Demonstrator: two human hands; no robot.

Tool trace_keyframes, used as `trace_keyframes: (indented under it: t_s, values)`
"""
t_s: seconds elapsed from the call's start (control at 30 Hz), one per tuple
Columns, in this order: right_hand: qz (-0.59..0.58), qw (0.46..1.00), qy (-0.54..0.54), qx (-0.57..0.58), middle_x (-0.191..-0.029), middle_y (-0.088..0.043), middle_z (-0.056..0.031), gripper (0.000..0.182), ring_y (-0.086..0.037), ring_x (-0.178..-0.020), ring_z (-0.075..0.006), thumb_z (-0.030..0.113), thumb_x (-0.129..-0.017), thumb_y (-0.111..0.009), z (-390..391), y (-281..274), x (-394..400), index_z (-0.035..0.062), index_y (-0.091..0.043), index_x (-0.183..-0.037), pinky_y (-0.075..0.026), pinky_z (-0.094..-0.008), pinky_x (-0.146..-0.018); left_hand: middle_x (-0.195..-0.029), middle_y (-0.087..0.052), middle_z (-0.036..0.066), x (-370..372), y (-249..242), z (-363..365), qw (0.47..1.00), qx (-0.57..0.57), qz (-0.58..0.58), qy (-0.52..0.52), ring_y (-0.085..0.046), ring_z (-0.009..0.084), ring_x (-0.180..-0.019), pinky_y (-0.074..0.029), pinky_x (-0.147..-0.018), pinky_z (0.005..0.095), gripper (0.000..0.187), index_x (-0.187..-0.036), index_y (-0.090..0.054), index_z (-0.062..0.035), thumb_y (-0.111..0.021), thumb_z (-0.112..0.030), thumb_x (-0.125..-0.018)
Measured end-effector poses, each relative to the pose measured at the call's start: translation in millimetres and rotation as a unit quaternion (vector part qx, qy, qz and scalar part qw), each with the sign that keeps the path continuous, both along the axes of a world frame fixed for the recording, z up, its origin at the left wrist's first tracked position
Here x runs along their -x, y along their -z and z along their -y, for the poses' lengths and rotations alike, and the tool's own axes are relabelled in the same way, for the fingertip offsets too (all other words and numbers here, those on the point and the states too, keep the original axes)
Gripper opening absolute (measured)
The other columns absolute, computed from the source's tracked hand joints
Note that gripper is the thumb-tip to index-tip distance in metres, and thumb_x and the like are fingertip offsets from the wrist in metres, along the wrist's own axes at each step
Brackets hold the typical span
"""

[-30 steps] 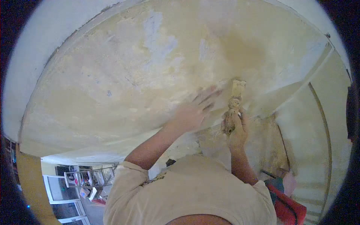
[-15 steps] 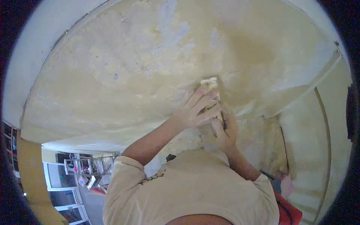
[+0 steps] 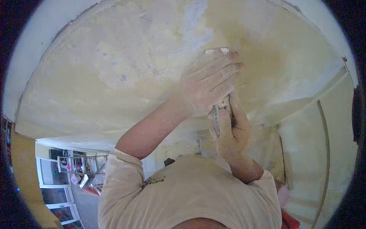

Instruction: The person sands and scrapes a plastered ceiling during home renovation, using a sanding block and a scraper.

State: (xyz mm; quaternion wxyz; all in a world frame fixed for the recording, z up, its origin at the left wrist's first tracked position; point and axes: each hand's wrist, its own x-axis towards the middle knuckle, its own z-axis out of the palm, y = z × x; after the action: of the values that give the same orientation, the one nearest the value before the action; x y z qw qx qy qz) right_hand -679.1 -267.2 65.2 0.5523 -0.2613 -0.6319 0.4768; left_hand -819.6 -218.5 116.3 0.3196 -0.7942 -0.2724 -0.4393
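A long, narrow sanding block [image 3: 225,104], coated in pale dust, lies against the patchy yellowish surface [image 3: 141,49] in front of me. My left hand [image 3: 209,80] lies across its upper part, fingers side by side and bent over the far edge. Only a whitish end of the block shows above those fingers. Lower down, my right hand [image 3: 233,131] is wrapped round the near end, its thumb along the face. The palms and my left hand hide the block's middle. Dust speckles both hands and forearms.
A curved edge borders the surface at the upper left. Right of me is a pale wall with a dark vertical strip [image 3: 325,152]. A metal ladder [image 3: 82,165] and white-framed glass panels [image 3: 57,191] stand at lower left. Something red [image 3: 290,220] shows at lower right.
Both hands and the sanding block have moved upward along the surface. My left hand now covers more of the block, its fingers closer together. The view has shifted slightly.
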Motion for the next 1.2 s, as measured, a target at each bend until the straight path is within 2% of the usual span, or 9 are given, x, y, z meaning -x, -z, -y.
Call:
trace_keyframes:
  t_s: [0.1, 0.17, 0.47, 0.6, 0.67, 0.87, 0.97, 1.07, 1.2]
  values:
    - [0.098, 0.994, 0.045, 0.017, -0.064, -0.054, -0.0091, 0.051, -0.045, -0.049, -0.0109, 0.016, -0.087, -0.051, 2, -2, -3, -0.0035, -0.037, -0.132, -0.039, -0.0254, -0.048, -0.102, -0.063, 0.009, -1, 15, 3, 1.000, 0.018, 0.023, 0.006, -0.056, 0.0249, -0.106, -0.045, -0.091, 0.0404, 0.025, -0.086, -0.063, -0.0048, -0.057, -0.017, -0.065]
    - [0.082, 0.995, 0.059, 0.011, -0.068, -0.057, -0.0128, 0.052, -0.048, -0.052, -0.0121, 0.016, -0.087, -0.052, 9, -6, -1, -0.0037, -0.037, -0.132, -0.041, -0.0269, -0.050, -0.100, -0.063, 0.009, 1, 12, 0, 1.000, 0.016, 0.023, 0.014, -0.057, 0.0250, -0.105, -0.046, -0.090, 0.0399, 0.024, -0.084, -0.063, -0.0046, -0.057, -0.017, -0.065]
    - [0.106, 0.991, 0.080, -0.015, -0.066, -0.056, -0.0125, 0.051, -0.050, -0.052, -0.0139, 0.015, -0.086, -0.052, 9, -15, -5, -0.0049, -0.038, -0.131, -0.042, -0.0271, -0.050, -0.094, -0.064, 0.010, -7, 4, -2, 0.999, -0.010, 0.020, 0.027, -0.059, 0.0259, -0.099, -0.047, -0.088, 0.0405, 0.025, -0.082, -0.064, -0.0032, -0.056, -0.017, -0.062]
    - [0.061, 0.995, 0.073, -0.011, -0.064, -0.055, -0.0118, 0.050, -0.049, -0.051, -0.0141, 0.015, -0.086, -0.052, 7, -19, -3, -0.0059, -0.038, -0.130, -0.041, -0.0276, -0.049, -0.094, -0.064, 0.011, -4, 0, -6, 0.997, -0.018, 0.035, 0.062, -0.060, 0.0269, -0.097, -0.047, -0.087, 0.0417, 0.026, -0.082, -0.063, -0.0029, -0.054, -0.018, -0.063]
    - [0.124, 0.989, 0.069, -0.048, -0.067, -0.054, -0.0018, 0.049, -0.041, -0.046, -0.0040, 0.019, -0.093, -0.044, 7, -4, -7, -0.0064, -0.032, -0.133, -0.033, -0.0197, -0.040, -0.094, -0.064, 0.011, -4, -1, -6, 0.997, -0.004, 0.024, 0.068, -0.060, 0.0271, -0.097, -0.047, -0.086, 0.0420, 0.027, -0.082, -0.063, -0.0027, -0.054, -0.018, -0.063]
    - [0.056, 0.995, 0.068, -0.041, -0.066, -0.053, -0.0024, 0.048, -0.041, -0.046, -0.0045, 0.017, -0.092, -0.045, 8, -32, -3, -0.0055, -0.033, -0.133, -0.033, -0.0197, -0.040, -0.098, -0.064, 0.012, -8, -14, -5, 0.997, -0.014, 0.045, 0.063, -0.060, 0.0273, -0.098, -0.047, -0.086, 0.0422, 0.026, -0.083, -0.062, -0.0026, -0.054, -0.018, -0.064]
    - [0.116, 0.990, 0.077, -0.030, -0.067, -0.053, -0.0030, 0.048, -0.040, -0.045, -0.0046, 0.016, -0.092, -0.045, 13, -23, -6, -0.0055, -0.033, -0.133, -0.032, -0.0198, -0.040, -0.101, -0.064, 0.013, -4, -2, -8, 0.998, 0.002, 0.021, 0.055, -0.060, 0.0268, -0.099, -0.047, -0.086, 0.0416, 0.025, -0.085, -0.062, -0.0023, -0.057, -0.017, -0.066]
    - [0.058, 0.994, 0.088, 0.010, -0.059, -0.052, -0.0057, 0.047, -0.046, -0.049, -0.0102, 0.014, -0.088, -0.047, 14, -38, -8, -0.0053, -0.038, -0.130, -0.038, -0.0262, -0.046, -0.102, -0.064, 0.012, -14, -15, -3, 0.994, 0.020, 0.054, 0.096, -0.060, 0.0272, -0.100, -0.047, -0.087, 0.0417, 0.024, -0.086, -0.062, -0.0021, -0.059, -0.016, -0.067]
    - [0.082, 0.993, 0.075, 0.031, -0.056, -0.050, -0.0029, 0.047, -0.045, -0.049, -0.0078, 0.014, -0.088, -0.048, 12, -28, -14, -0.0037, -0.039, -0.130, -0.037, -0.0247, -0.045, -0.103, -0.063, 0.011, -18, -4, -7, 0.995, 0.017, 0.059, 0.083, -0.058, 0.0276, -0.103, -0.047, -0.087, 0.0421, 0.021, -0.084, -0.062, -0.0024, -0.060, -0.015, -0.068]
